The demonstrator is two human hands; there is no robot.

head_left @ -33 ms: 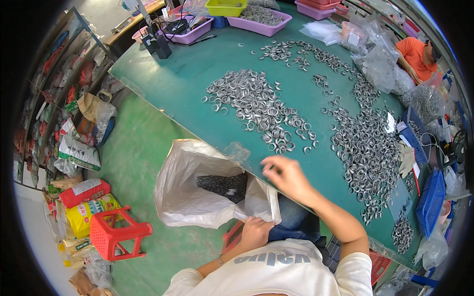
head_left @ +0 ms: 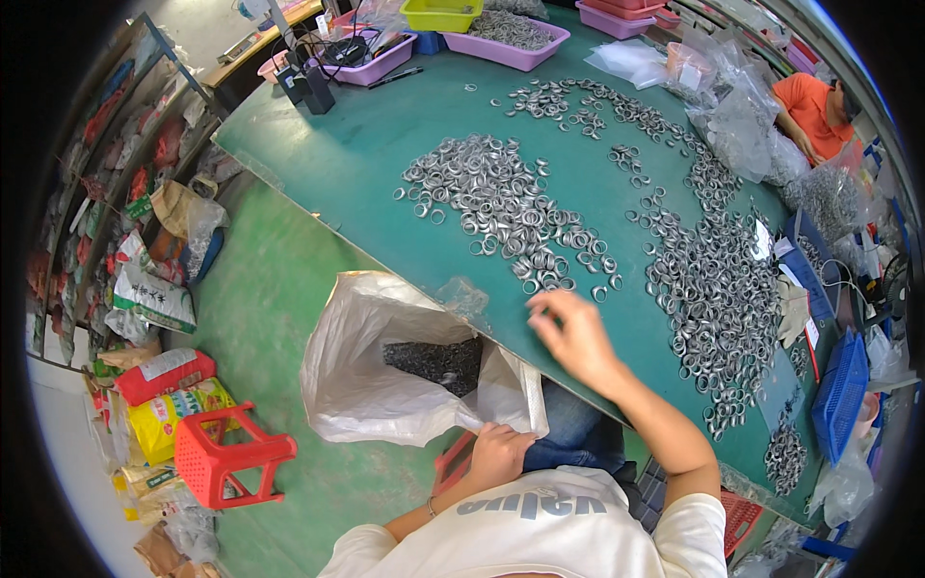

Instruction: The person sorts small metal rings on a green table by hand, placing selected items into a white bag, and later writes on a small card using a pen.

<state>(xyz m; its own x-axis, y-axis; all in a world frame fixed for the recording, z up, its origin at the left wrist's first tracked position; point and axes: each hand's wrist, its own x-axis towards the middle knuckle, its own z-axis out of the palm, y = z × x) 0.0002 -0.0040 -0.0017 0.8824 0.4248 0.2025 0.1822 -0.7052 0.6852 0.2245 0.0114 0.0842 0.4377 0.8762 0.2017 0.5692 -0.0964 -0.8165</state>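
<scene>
My left hand (head_left: 498,453) is closed on the near rim of a large white woven sack (head_left: 337,371). The sack gapes at the table's edge, and a mass of dark small pieces (head_left: 438,364) lies inside it. Over the green table my right hand (head_left: 576,339) hovers with fingers loosely bent and thumb apart, and I see nothing held in it. Just beyond its fingertips is the near end of a heap of silver metal rings (head_left: 491,197). A bigger spread of rings (head_left: 718,299) covers the table to the right.
At the far side stand purple trays (head_left: 506,43) and a yellow-green tray (head_left: 438,13). Clear plastic bags (head_left: 737,116) and a blue basket (head_left: 838,390) line the right. A person in orange (head_left: 814,111) sits there. On the left are a red stool (head_left: 226,458) and loaded shelves (head_left: 116,144).
My right hand has moved slightly right and away from the sack's mouth, toward the nearer rings. My left hand and the sack have stayed in place.
</scene>
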